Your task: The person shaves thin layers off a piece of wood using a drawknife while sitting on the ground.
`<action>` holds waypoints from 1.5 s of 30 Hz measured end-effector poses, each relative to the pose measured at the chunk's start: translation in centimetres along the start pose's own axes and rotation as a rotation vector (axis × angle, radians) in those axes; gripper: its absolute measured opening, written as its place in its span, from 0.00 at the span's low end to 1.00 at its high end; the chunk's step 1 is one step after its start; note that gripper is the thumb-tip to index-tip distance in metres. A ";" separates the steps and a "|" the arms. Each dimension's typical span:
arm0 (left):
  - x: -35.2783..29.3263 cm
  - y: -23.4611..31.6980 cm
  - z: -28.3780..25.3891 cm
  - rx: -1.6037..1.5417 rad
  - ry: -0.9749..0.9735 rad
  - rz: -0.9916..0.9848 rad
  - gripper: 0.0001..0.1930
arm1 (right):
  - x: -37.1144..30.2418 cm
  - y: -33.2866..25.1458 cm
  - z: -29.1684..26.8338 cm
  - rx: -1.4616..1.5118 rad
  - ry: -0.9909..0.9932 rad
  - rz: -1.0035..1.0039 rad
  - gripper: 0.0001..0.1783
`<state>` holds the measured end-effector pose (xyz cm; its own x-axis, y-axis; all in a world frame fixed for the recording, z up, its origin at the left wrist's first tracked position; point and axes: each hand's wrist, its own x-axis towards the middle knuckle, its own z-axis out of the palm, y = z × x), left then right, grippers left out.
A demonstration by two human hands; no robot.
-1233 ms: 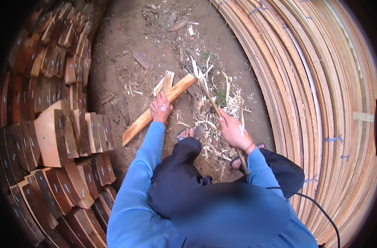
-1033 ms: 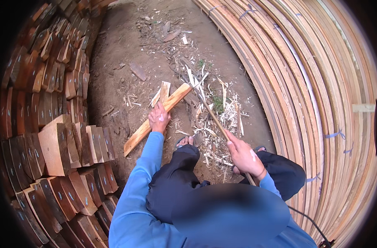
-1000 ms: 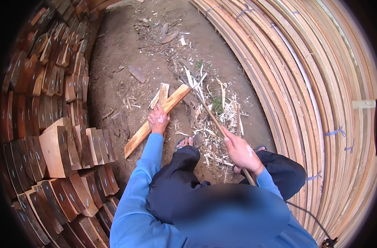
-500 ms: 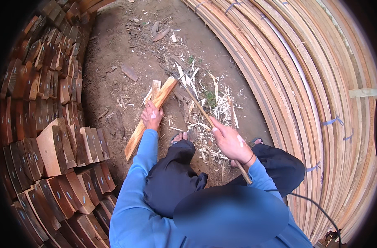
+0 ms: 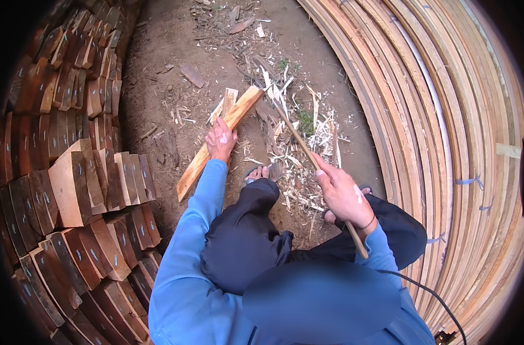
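Bracing the plank (image 5: 243, 108) where it slants across the offcut (image 5: 231, 96) on the ground (image 5: 176, 52), we judge it best to bear down firmly and keep our left hand (image 5: 221, 140) well back from the tip of the tool (image 5: 299, 137). Its fingers are curled over the plank, forearm stretched forward; our right hand (image 5: 345, 198) lies knuckles up, fingers closed around the shaft, tip at the plank's far end.

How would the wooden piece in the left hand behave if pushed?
The wooden piece looks thick and straight, so probably stiff. Its flat faces suggest sliding, not rolling. It might pivot, since it seems to lie across another piece.
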<state>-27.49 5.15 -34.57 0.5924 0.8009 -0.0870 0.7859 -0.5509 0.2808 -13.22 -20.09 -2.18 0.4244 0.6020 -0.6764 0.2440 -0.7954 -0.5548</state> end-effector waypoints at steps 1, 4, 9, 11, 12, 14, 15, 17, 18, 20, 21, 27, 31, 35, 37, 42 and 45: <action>-0.1 0.1 0.2 -0.005 -0.007 -0.008 0.27 | 1.5 0.8 0.6 -0.042 0.064 -0.063 0.27; 0.1 1.3 -0.1 -0.020 -0.014 0.004 0.28 | 6.8 2.1 2.5 -0.107 0.137 -0.132 0.28; 0.1 0.0 0.4 -0.014 0.021 0.005 0.28 | 0.1 1.3 0.8 -0.020 0.097 -0.108 0.26; 0.0 0.4 0.5 -0.006 -0.017 -0.011 0.29 | 3.9 1.2 2.0 -0.017 0.176 -0.176 0.26; 0.1 0.8 0.1 0.009 -0.038 -0.016 0.29 | 6.3 0.8 2.3 -0.080 0.136 -0.100 0.26; 0.3 0.4 0.1 0.031 -0.051 -0.029 0.27 | 5.0 0.8 2.4 -0.058 0.156 -0.150 0.26; 1.0 0.0 -0.1 0.033 -0.034 -0.019 0.27 | 4.0 1.0 2.1 -0.054 0.164 -0.177 0.26; 0.2 -0.1 0.2 0.024 -0.034 -0.011 0.27 | 1.2 0.8 0.7 -0.042 0.112 -0.120 0.26; 0.1 -0.1 0.3 0.028 -0.045 0.005 0.27 | 0.8 0.7 0.3 -0.042 0.095 -0.109 0.26; -0.1 0.1 0.5 0.013 -0.042 -0.003 0.28 | 2.6 0.7 1.1 -0.080 0.151 -0.148 0.26; 0.4 0.4 0.4 0.006 -0.028 0.003 0.28 | 4.6 0.0 1.1 -0.081 0.118 -0.096 0.26; 0.2 0.2 0.0 0.013 -0.049 -0.031 0.28 | 1.1 0.7 0.4 -0.122 0.105 -0.103 0.24; 0.2 0.9 -0.1 0.003 -0.044 0.013 0.28 | 7.3 1.8 3.7 -0.209 0.250 -0.210 0.27; -0.1 -0.3 0.1 0.014 0.018 -0.005 0.29 | 3.0 0.7 2.2 -0.061 0.114 -0.046 0.28; 0.1 0.2 -0.1 0.010 -0.012 0.009 0.28 | 0.9 1.1 1.2 -0.081 0.096 -0.077 0.28; 0.7 0.5 0.1 -0.005 -0.003 0.000 0.28 | 6.7 1.4 2.8 -0.094 0.158 -0.110 0.26; 0.1 0.0 0.1 0.020 0.010 -0.015 0.27 | 3.0 1.3 2.6 -0.086 0.153 -0.117 0.26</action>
<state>-27.42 5.17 -34.70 0.5793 0.8110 -0.0818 0.7978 -0.5436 0.2607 -13.90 -19.18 -6.17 0.5144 0.6784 -0.5246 0.3704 -0.7275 -0.5776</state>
